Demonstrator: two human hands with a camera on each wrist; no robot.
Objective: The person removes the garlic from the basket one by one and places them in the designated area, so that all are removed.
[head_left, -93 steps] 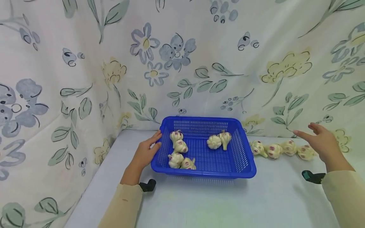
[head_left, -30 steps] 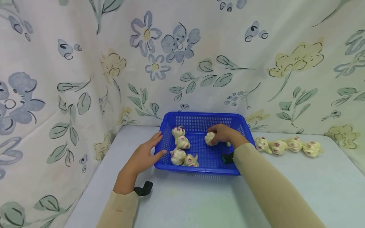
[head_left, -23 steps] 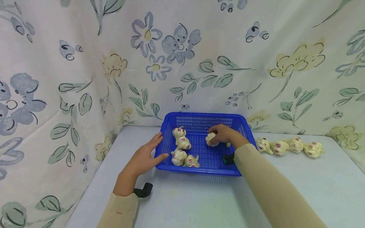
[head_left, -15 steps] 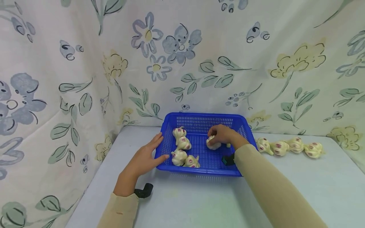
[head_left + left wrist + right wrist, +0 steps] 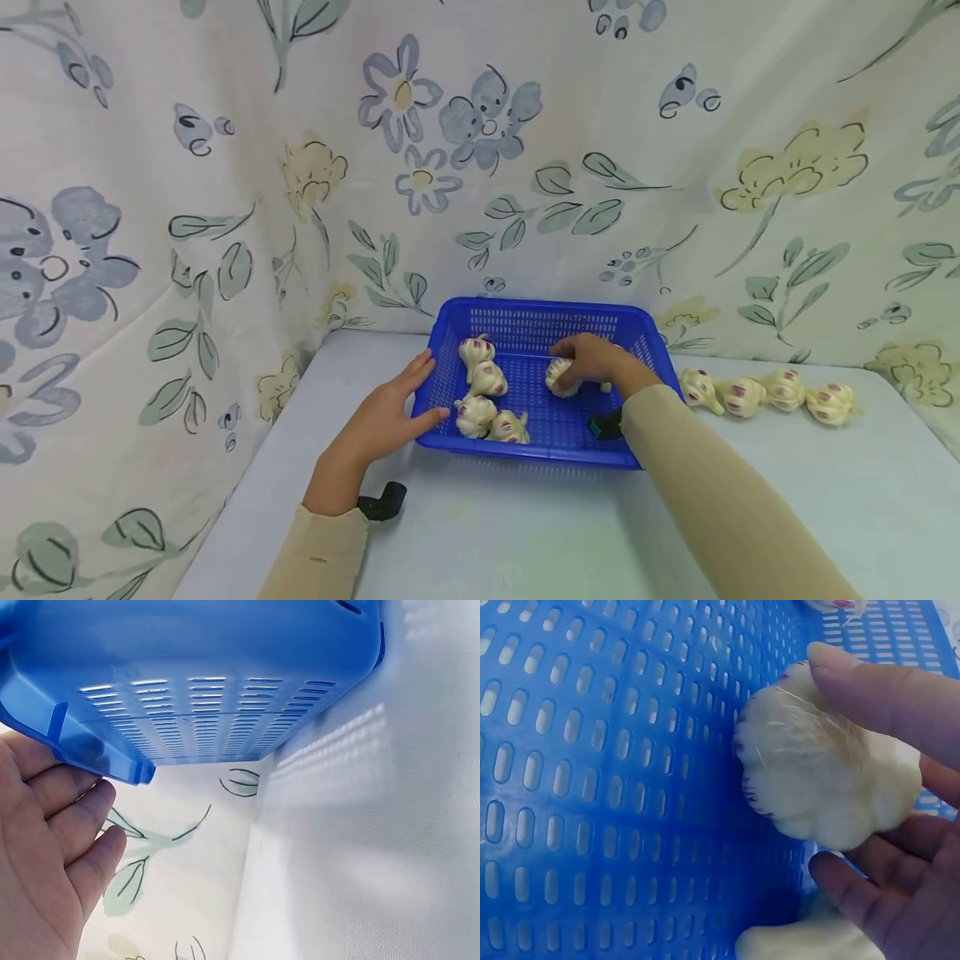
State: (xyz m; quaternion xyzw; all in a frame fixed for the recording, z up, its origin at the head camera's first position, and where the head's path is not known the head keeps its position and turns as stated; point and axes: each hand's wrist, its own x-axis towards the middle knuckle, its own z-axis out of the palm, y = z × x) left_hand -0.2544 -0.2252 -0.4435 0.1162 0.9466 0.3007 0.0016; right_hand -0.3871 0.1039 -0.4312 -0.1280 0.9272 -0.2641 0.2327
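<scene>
A blue plastic basket [image 5: 525, 453] with slotted walls stands on the white table. My right hand [image 5: 600, 360] reaches inside it and grips a garlic bulb [image 5: 559, 380] between thumb and fingers. In the right wrist view, the root end of this garlic bulb [image 5: 810, 750] faces the camera, close over the basket floor. Another bulb [image 5: 806, 942] lies just beneath the fingers, mostly hidden by the hand in the head view. At the basket's left side, my left hand [image 5: 378, 421] rests with fingers extended against the rim and thumb spread.
Several garlic bulbs [image 5: 487, 380] lie along the basket's left inside. Outside, to the right, a row of several more bulbs [image 5: 742, 397] lies on the white table [image 5: 517, 542]. A floral curtain [image 5: 570, 125] hangs behind and on the left.
My right hand has moved left from above the outside row into the basket and taken hold of a garlic bulb there. The bulb has turned slightly. My left hand stays at the rim.
</scene>
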